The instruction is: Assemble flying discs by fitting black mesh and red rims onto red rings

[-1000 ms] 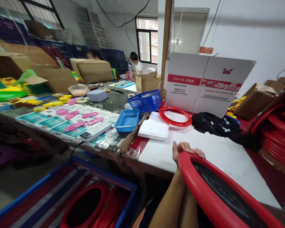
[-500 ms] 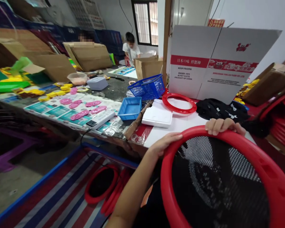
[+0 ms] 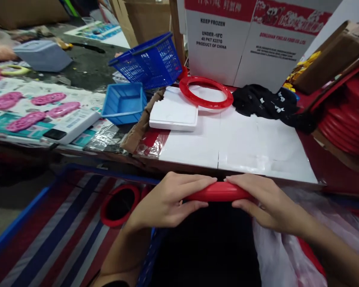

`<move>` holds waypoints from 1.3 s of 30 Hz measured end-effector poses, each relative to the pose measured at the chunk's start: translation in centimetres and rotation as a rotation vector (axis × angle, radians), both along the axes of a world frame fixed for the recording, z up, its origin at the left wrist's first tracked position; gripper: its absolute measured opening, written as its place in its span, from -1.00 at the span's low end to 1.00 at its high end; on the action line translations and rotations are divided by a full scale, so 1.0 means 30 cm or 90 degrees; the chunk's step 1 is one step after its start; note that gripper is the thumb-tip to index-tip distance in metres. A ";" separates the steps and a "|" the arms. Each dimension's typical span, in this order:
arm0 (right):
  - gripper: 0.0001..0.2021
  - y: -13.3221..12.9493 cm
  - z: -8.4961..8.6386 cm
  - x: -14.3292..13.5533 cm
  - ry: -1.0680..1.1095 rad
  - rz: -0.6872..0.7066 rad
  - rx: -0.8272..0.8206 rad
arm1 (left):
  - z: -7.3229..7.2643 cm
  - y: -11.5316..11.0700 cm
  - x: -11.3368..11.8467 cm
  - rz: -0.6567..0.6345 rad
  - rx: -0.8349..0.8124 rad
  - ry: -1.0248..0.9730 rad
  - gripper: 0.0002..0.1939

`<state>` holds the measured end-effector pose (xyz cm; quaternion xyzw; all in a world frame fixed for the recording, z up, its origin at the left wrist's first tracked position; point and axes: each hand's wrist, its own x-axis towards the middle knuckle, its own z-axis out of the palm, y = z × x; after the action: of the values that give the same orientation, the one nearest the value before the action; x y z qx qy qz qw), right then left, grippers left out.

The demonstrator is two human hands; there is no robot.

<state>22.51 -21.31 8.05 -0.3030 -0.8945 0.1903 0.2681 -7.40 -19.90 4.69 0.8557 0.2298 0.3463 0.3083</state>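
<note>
Seen nearly edge-on, a red ring frame [image 3: 218, 192] with a mesh centre is held in front of my body, just below the bench edge. My left hand [image 3: 175, 195] grips its rim from the left, thumb underneath and fingers on top. From the other side my right hand [image 3: 263, 199] pinches the same rim in the same way. The ring's mesh is hidden at this angle. Beyond the hands, a flat red ring [image 3: 206, 105] leans on a white foam block [image 3: 173, 115], and a black cloth [image 3: 263, 103] lies crumpled beside them.
A large white carton [image 3: 215, 63] stands behind. Left are a blue basket [image 3: 155, 63], a blue tray [image 3: 124, 107] and several pink pieces [image 3: 25, 120]. Red rings [image 3: 347, 123] are stacked at right. Another mesh ring [image 3: 104, 211] lies on striped cloth [image 3: 62, 239]. Clear plastic [image 3: 278, 251] hangs lower right.
The ring has tipped from facing me to nearly edge-on and moved left to the middle. Both hands now grip opposite sides of its near rim. My view has dropped and moved closer.
</note>
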 end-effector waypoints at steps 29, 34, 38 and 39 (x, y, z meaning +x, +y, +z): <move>-0.71 -0.030 -0.134 -0.150 0.070 -0.078 0.069 | -0.045 -0.063 0.040 0.168 0.165 0.034 -0.61; -0.63 0.000 -0.121 -0.119 0.081 -0.019 0.038 | -0.031 -0.065 -0.036 0.163 0.145 0.072 -0.50; -0.55 0.024 -0.147 -0.091 0.120 -0.006 -0.028 | -0.070 -0.080 -0.083 0.231 0.099 0.072 -0.51; -0.54 0.027 -0.154 -0.089 0.117 -0.005 -0.042 | -0.083 -0.082 -0.087 0.234 0.095 0.061 -0.52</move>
<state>19.85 -20.49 3.43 -0.2966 -0.8581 0.2453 0.3398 -10.01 -22.37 2.20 0.8353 0.3700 0.3720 0.1643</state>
